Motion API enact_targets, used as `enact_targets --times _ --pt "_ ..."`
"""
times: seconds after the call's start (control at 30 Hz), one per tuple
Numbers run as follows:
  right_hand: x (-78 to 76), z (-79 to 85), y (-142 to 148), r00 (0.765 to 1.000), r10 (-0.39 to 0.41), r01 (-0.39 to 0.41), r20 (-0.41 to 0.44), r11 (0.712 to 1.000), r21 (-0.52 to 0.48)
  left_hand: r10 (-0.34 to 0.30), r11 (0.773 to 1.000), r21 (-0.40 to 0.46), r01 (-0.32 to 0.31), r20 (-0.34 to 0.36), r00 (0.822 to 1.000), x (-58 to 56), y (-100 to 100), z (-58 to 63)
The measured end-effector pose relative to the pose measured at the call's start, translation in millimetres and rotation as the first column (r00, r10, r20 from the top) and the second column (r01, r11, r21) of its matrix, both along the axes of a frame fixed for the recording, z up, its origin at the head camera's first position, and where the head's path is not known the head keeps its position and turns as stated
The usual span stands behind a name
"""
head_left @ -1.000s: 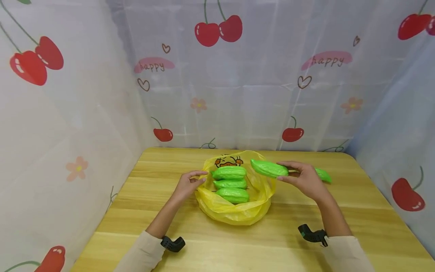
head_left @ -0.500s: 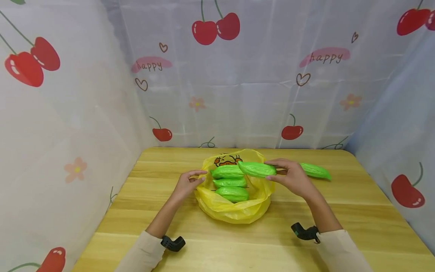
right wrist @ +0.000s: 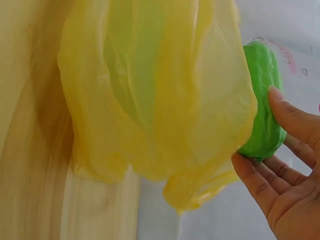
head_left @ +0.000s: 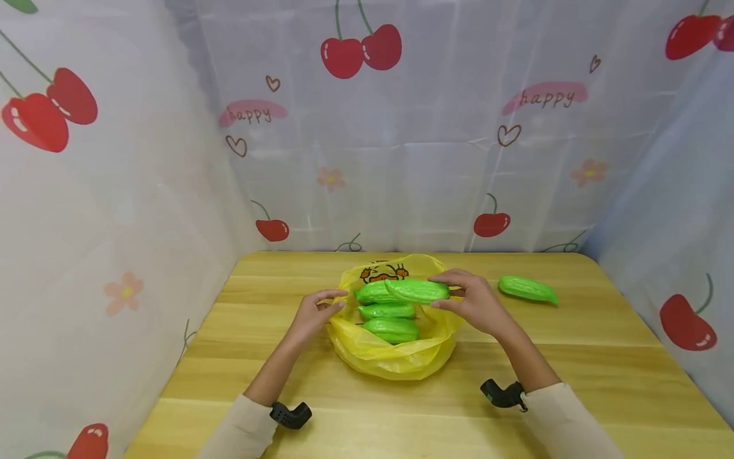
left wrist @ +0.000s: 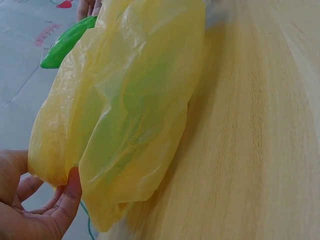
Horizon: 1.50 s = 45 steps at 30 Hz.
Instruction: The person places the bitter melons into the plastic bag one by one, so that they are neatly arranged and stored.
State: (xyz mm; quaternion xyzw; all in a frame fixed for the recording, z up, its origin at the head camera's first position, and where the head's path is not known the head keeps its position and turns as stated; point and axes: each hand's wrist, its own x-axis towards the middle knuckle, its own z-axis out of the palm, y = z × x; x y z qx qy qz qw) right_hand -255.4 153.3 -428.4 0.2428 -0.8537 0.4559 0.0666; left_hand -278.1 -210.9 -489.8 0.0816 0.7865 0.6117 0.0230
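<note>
A yellow plastic bag (head_left: 395, 364) with a cartoon face stands with its mouth spread wide on the table. Three bright green bitter melons (head_left: 392, 330) lie side by side inside it. My left hand (head_left: 311, 315) pinches the bag's left rim between thumb and fingers, also visible in the left wrist view. My right hand (head_left: 477, 304) holds another bitter melon (head_left: 417, 291) by its right end, over the bag's mouth, partly covering the rearmost one. The right wrist view has this bitter melon (right wrist: 262, 107) beside the bag's edge, thumb on one side and fingers on the other.
One more bitter melon (head_left: 526, 289) lies on the wooden table (head_left: 573, 357), right of the bag. A black wrist camera (head_left: 291, 415) sits on the left wrist, another wrist camera (head_left: 503, 393) on the right. Curtains with printed cherries (head_left: 381, 48) enclose the table.
My right hand has carried its bitter melon leftward, from the bag's right edge to over its mouth. The bitter melon on the table has come into full view. The left hand stays at the rim.
</note>
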Motion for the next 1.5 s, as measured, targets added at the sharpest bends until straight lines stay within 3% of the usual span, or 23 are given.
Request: enact_targets --times 0.3,0.53,0.67,1.5 --pt "2.6 -6.4 -15.6 1.000 -0.002 0.003 -0.003 0.999 0.042 0.002 1.000 0.000 -0.002 0.035 0.999 0.1 0.3 4.9" --pt "5.6 -4.4 -27.1 1.000 -0.021 0.020 0.008 0.998 0.062 -0.015 1.000 0.000 0.015 0.038 0.999 15.4 3.8 29.6" --pt "6.9 -3.4 -33.3 1.000 -0.005 0.004 0.015 0.997 0.079 -0.017 1.000 0.011 0.016 0.039 0.999 20.7 5.4 36.2" --pt "-1.0 -14.8 -55.7 0.999 -0.029 0.026 0.013 0.982 0.185 -0.012 1.000 0.009 0.012 0.038 0.999 21.1 4.9 38.3"
